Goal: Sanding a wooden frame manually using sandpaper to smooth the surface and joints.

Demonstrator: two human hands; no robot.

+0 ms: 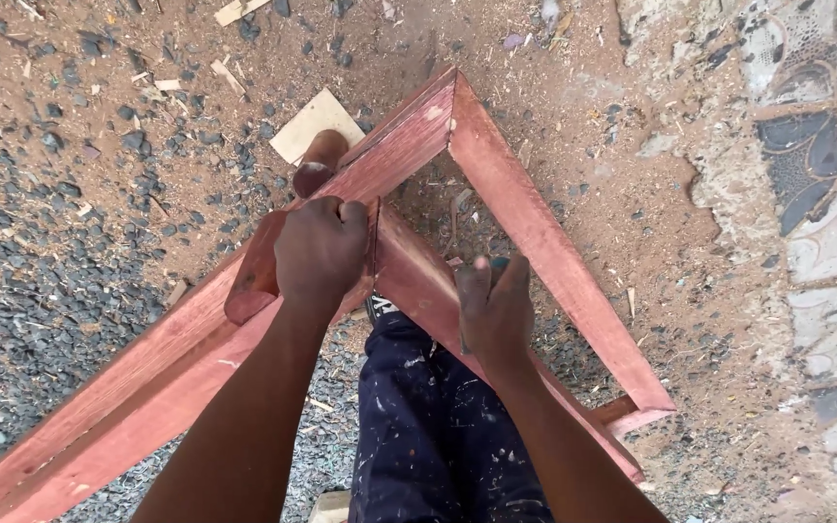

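A red-stained wooden frame (525, 213) stands on the dirt, its boards meeting in a corner at the top. A diagonal board (418, 276) crosses inside that corner. My left hand (322, 254) is closed around a tool with a reddish wooden handle (249, 281). Its thin blade (376, 237), seen edge-on, sits against the joint where the diagonal board meets the left board (147, 378). My right hand (494, 308) grips the diagonal board's upper edge, fingers curled, with something small and dark by the fingertips. My leg in dark paint-spattered trousers (428, 436) is beneath the frame.
A pale square wood offcut (314, 121) and a rounded wooden piece (318, 163) lie just behind the left board. Grey gravel (41, 271) covers the left, with scattered wood chips. Broken patterned paving (816, 194) runs along the right edge.
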